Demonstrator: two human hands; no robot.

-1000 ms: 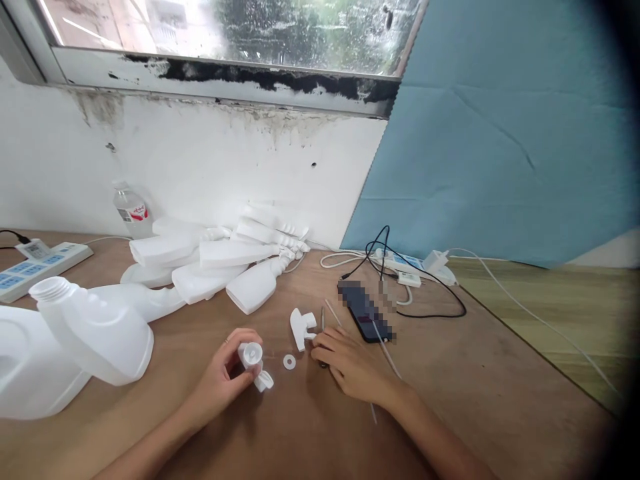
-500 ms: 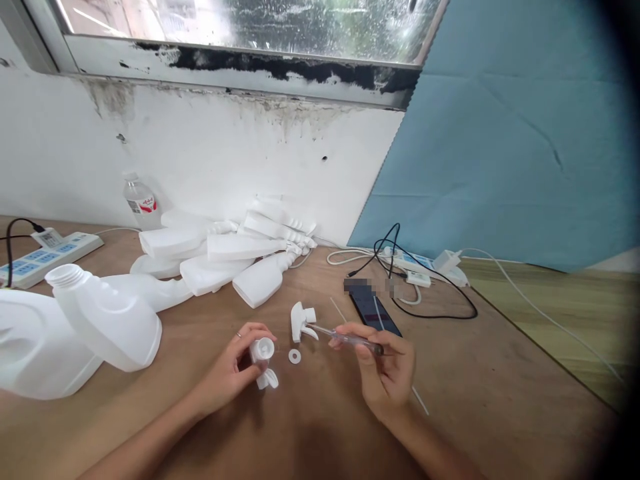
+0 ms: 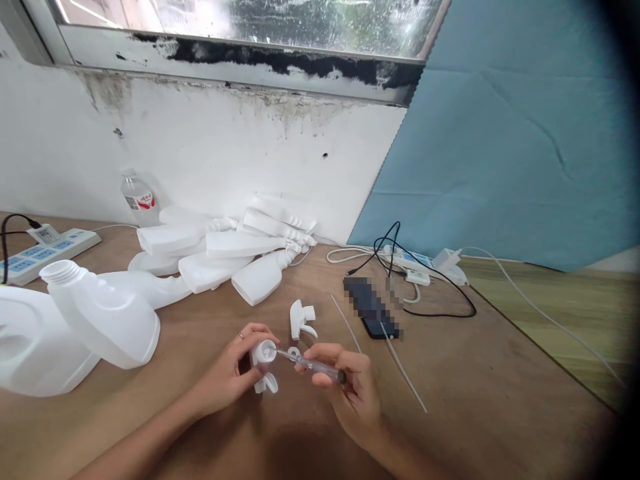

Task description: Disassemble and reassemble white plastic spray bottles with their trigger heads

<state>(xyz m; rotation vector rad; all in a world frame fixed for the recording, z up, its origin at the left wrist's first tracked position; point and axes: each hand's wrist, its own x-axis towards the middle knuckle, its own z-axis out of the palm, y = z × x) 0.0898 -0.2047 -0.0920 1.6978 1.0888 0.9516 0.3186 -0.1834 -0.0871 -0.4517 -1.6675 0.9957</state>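
My left hand (image 3: 239, 373) is closed around a white spray trigger head (image 3: 265, 351), its round collar facing right and its lever pointing down. A screwdriver (image 3: 323, 369) with a clear handle is gripped in my right hand (image 3: 353, 393). Its thin shaft tip is at the collar opening; how deep it goes I cannot tell. Behind them, a second spray trigger head (image 3: 301, 319) lies on the table. A small white ring washer (image 3: 294, 353) sits under the screwdriver, partly covered by it.
White plastic bottles (image 3: 257, 277) lie piled by the wall, with larger white jugs (image 3: 105, 317) at left. Thin tubes (image 3: 405, 373) and a dark phone (image 3: 369, 307) lie at right. Power strips (image 3: 55, 250) with cables and a water bottle (image 3: 140, 200) stand farther back.
My right hand has brought the screwdriver left and down, from near the loose trigger head to the collar of the held one. My left hand has barely moved.
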